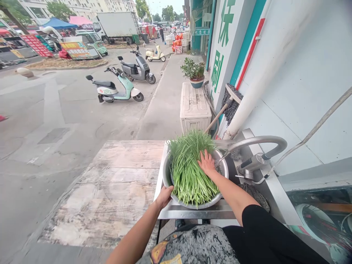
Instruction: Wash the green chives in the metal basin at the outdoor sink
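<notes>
A big bundle of garlic chives (189, 172) fills a round metal basin (224, 172), which stands over the steel sink (198, 214). My left hand (164, 196) is closed on the basin's near left rim, its fingertips partly hidden. On the right side of the chives lies my right hand (206, 162), fingers spread and pressing on the leaves. The curved faucet (258, 141) reaches over the basin's right edge, and a stream seems to run from it beside my right hand.
A worn wooden board (110, 190) adjoins the sink on the left. Beyond the sink stand a pale box (194, 104) with a potted plant (195, 71) and a leaning mop (231, 102). A wall rises on the right. Scooters (118, 86) are parked on the pavement.
</notes>
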{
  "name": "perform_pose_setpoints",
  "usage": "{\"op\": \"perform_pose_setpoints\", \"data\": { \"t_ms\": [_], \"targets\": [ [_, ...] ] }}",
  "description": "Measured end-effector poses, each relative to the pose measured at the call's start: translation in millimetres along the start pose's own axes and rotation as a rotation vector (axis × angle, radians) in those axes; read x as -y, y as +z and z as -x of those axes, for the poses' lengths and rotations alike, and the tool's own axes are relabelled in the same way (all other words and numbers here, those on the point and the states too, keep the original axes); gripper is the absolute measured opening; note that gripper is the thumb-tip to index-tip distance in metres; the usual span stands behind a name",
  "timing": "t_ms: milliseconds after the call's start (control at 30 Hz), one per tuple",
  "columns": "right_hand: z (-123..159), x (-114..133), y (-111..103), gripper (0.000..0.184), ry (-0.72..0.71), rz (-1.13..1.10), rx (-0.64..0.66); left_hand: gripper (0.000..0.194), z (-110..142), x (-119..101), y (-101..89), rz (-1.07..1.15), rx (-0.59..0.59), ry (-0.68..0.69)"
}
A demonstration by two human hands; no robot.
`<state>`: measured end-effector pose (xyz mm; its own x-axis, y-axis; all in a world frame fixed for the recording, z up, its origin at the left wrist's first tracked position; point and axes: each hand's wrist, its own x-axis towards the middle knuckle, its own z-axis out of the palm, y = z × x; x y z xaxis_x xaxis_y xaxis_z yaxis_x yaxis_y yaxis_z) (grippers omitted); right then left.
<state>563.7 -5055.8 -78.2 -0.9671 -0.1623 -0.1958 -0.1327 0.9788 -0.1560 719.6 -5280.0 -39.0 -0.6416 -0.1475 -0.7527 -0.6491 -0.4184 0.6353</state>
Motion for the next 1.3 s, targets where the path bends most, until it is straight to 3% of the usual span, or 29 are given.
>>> {"op": "perform_pose_setpoints", "data": {
  "t_ms": [133, 333, 500, 733, 1300],
  "targets": [
    [-6, 0, 9, 0.065, 0.038, -0.034, 0.109, 0.046, -2, 2, -2.0, -0.001, -0.007, 0.007],
    [-7, -6, -14, 0.065, -0.005, -0.107, 0.292, 0.045, -3, 3, -1.6, 0.0, 0.001, 0.015],
    [21, -18, -29, 0.063, -0.057, -0.096, 0.163, 0.042, -6, 6, -0.1, 0.015, -0.009, 0.024],
    [70, -30, -8, 0.058, 0.009, -0.118, 0.067, 0.043, -6, 7, 1.6, 0.036, -0.015, 0.012],
    [76, -32, 0, 0.061, 0.033, -0.162, 0.12, 0.044, -6, 6, -0.2, -0.023, -0.01, 0.03]
  ]
}}
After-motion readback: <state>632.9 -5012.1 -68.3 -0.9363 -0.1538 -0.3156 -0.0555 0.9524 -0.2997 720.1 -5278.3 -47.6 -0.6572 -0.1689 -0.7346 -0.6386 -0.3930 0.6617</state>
